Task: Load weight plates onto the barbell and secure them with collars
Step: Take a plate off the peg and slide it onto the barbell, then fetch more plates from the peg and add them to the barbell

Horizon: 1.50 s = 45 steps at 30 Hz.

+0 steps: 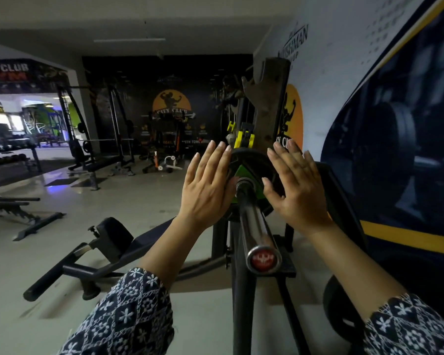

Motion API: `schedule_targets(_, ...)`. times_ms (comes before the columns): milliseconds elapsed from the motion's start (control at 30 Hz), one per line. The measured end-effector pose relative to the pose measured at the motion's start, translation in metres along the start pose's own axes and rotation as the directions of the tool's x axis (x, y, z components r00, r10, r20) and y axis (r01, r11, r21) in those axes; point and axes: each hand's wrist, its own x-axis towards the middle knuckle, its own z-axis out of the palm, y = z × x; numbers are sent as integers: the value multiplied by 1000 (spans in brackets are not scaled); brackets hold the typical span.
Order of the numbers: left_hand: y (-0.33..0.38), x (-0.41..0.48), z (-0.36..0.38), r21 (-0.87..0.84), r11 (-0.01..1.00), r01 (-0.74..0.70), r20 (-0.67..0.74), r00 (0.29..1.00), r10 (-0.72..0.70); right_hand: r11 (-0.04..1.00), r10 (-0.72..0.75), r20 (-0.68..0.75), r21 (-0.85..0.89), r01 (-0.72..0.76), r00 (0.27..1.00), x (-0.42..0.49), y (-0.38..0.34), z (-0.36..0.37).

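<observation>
A chrome barbell sleeve [254,224] points toward me, its red end cap [263,259] nearest the camera. A black weight plate with green inserts [249,163] sits on the sleeve, far along it. My left hand [207,185] lies flat against the plate's left side with straight fingers. My right hand [296,187] presses flat on the plate's right side, fingers also straight. The bar rests on a worn metal rack upright [272,103]. No collar shows on the sleeve.
A printed wall [395,124] runs close along the right. A black bench [113,242] lies low at left of the rack. Another dark plate [336,311] leans at the wall's foot. Benches and racks stand farther back on the pale floor.
</observation>
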Motion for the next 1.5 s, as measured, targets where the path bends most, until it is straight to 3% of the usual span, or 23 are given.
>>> schedule_targets(300, 22, -50, -105, -25, 1000, -14, 60, 998, 15, 999, 44, 44, 14, -44, 998, -15, -89, -93)
schedule_targets(567, -6, -113, -160, 46, 997, 58, 85, 995, -62, 997, 5, 96, 76, -13, 995, -32, -168, -90)
schedule_targets(933, -126, -229, -206, 268, 939, 214, 250, 926, -282, 923, -1, 272, 370, -104, 962, -57, -307, 49)
schedule_targets(1267, -284, -317, -207, 494, 805, 330, 351, 771, -532, 819, -70, 465, 531, -215, 882, -64, -442, 216)
schedule_targets(1500, -384, -369, -190, 619, 682, 390, 381, 609, -695, 781, -183, 548, 585, -217, 816, -63, -517, 323)
